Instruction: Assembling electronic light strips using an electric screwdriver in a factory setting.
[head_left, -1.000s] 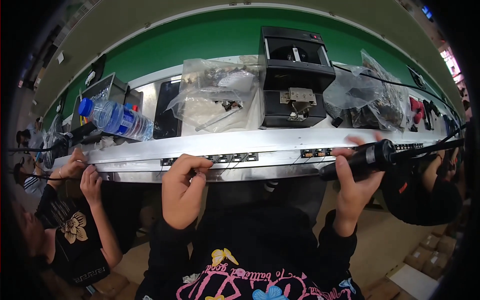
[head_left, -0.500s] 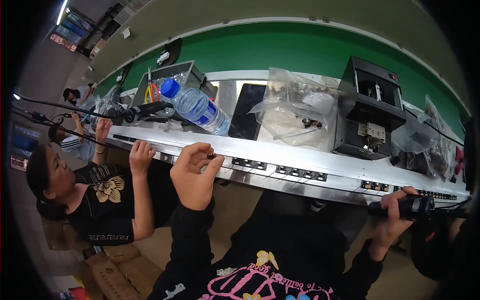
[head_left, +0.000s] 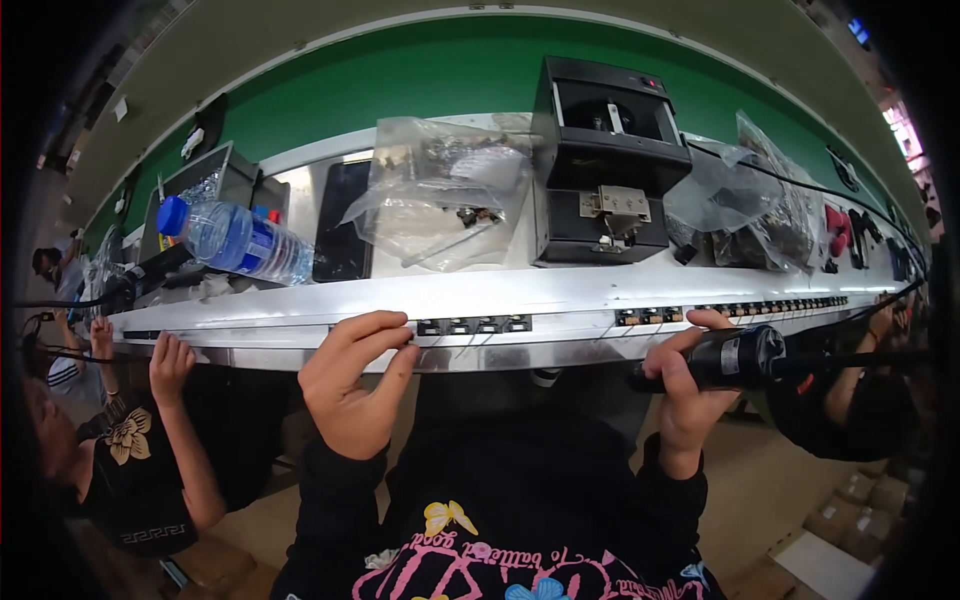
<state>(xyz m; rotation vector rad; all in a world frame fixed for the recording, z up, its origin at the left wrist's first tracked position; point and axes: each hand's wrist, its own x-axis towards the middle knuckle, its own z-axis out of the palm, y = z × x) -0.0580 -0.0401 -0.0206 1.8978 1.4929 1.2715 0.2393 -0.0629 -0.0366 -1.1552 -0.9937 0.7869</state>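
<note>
My left hand (head_left: 355,385) is closed in a pinch at the metal rail (head_left: 570,312) along the bench's front edge. Its fingertips are beside the left end of a row of small black parts (head_left: 487,325); what they hold is hidden. My right hand (head_left: 688,385) grips a black electric screwdriver (head_left: 735,358), a thick cylinder lying sideways just in front of the rail. Its bit is not visible. Another group of small black parts with copper-coloured bits (head_left: 650,316) sits on the rail beyond that hand, and thin wires stick out from the parts.
Behind the rail stand a water bottle (head_left: 235,240), a grey bin (head_left: 235,175), a dark flat panel (head_left: 343,222), a clear bag of small parts (head_left: 440,190) and a black machine (head_left: 610,150). More bags (head_left: 770,215) lie right. A co-worker's hand (head_left: 172,368) works at left; another person sits right.
The view has swung right. My left hand has come down to the rail; the small dark part between its fingertips no longer shows. My right hand still grips the screwdriver.
</note>
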